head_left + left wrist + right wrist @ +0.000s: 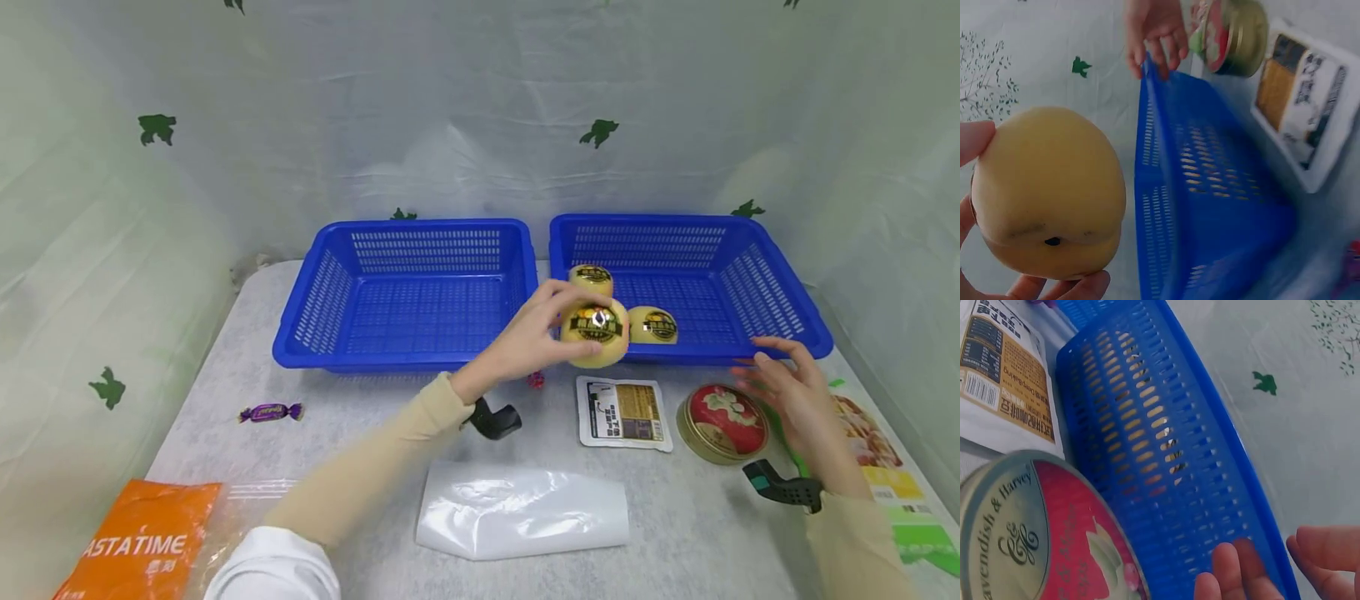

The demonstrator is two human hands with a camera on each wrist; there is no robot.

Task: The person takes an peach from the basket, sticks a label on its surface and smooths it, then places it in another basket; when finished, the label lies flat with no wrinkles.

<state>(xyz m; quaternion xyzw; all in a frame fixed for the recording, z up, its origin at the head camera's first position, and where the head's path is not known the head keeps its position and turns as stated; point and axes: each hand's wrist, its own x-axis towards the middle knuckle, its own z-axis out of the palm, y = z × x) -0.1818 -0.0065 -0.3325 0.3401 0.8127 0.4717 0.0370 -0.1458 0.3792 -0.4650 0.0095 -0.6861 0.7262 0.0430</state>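
Note:
My left hand (536,333) holds a round yellow apple (595,335) with a black-and-gold label, at the near left edge of the right blue basket (712,354). In the left wrist view, fingers and thumb curl around the apple (1050,187), its dark blossom end showing. Two similar labelled fruits, a rear one (592,277) and a front one (651,325), lie in that basket. My right hand (798,404) is at the basket's front right rim, fingers loosely bent on either side and holding nothing. Firm contact with the rim is unclear.
Beside the right basket stands another blue basket (427,362). Nearer lie a red round tin (723,421), a white-and-brown pouch (624,414), a white bag (521,512), a purple candy (270,412), a red candy (536,380), an orange packet (142,537) and a printed green-and-yellow package (900,492).

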